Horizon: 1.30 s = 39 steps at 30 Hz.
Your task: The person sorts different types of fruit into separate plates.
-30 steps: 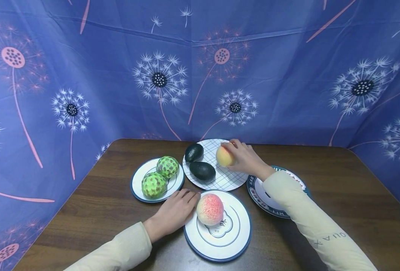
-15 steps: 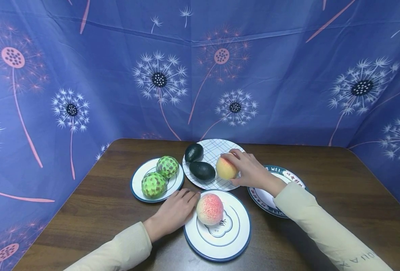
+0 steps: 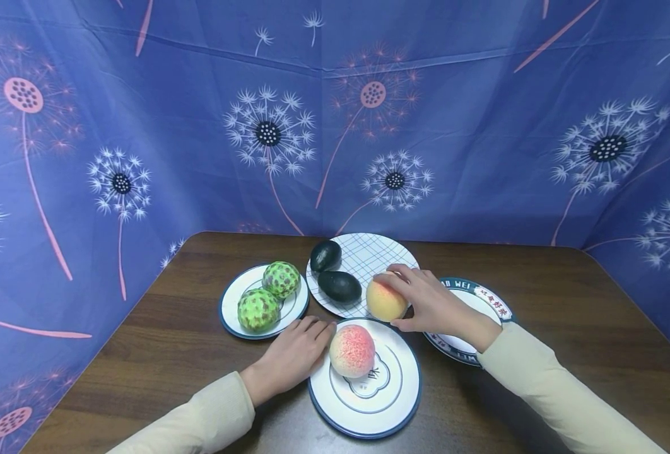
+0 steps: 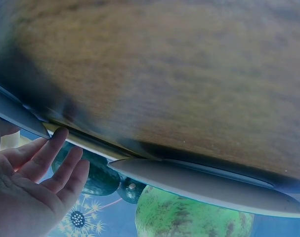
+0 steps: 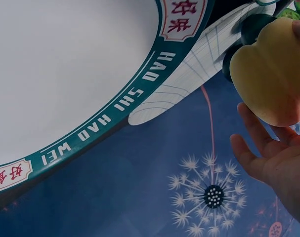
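Observation:
A yellow peach [image 3: 385, 302] is gripped between the thumb and fingers of my right hand [image 3: 441, 304], above the near right part of the grid-patterned plate [image 3: 377, 247]. In the right wrist view, the same peach [image 5: 271, 74] is seen from the side. My left hand [image 3: 291, 354] touches the left rim of the blue-rimmed front plate [image 3: 366, 421], its fingers loosely bent. On that plate lies a pink-and-cream peach [image 3: 352, 351], close to my left fingertips. The left wrist view shows the fingers [image 4: 53, 153] beside the plate's edge.
Two dark green avocado-like fruits [image 3: 339, 286] lie on the left of the grid-patterned plate. Two green, brown-spotted round fruits [image 3: 258, 310] sit on the left plate [image 3: 229, 293]. A green-rimmed lettered plate [image 3: 494, 296] stands right. A blue dandelion-print cloth [image 3: 471, 139] hangs behind the wooden table [image 3: 159, 340].
My right hand has drawn the yellow peach nearer across the grid-patterned plate, towards the front plate. The left hand has stayed in place.

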### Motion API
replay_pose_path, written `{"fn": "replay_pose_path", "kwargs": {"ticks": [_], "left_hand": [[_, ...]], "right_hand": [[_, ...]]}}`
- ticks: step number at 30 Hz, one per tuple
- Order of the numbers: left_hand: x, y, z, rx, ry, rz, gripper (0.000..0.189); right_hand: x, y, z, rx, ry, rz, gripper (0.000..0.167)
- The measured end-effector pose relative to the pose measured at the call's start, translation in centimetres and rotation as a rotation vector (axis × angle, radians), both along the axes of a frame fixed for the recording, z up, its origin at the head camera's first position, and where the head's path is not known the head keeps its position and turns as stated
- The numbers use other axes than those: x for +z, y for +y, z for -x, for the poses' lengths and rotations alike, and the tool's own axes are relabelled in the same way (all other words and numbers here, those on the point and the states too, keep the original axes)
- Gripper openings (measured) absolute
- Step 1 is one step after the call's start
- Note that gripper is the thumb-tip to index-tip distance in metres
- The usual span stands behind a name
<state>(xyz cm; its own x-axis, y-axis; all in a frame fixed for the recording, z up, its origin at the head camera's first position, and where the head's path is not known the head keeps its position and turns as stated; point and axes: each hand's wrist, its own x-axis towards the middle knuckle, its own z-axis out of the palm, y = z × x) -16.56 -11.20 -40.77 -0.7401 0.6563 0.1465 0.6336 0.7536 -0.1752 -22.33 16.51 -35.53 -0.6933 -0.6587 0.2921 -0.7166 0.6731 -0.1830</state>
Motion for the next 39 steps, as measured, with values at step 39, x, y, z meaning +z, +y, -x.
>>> {"fn": "replay_pose_path", "kwargs": {"ticks": [39], "left_hand": [[0.1,0.0,-0.1,0.002,0.000,0.007,0.045]], "right_hand": [[0.9,1.1,-5.1,0.064,-0.153,-0.104,0.080]]}}
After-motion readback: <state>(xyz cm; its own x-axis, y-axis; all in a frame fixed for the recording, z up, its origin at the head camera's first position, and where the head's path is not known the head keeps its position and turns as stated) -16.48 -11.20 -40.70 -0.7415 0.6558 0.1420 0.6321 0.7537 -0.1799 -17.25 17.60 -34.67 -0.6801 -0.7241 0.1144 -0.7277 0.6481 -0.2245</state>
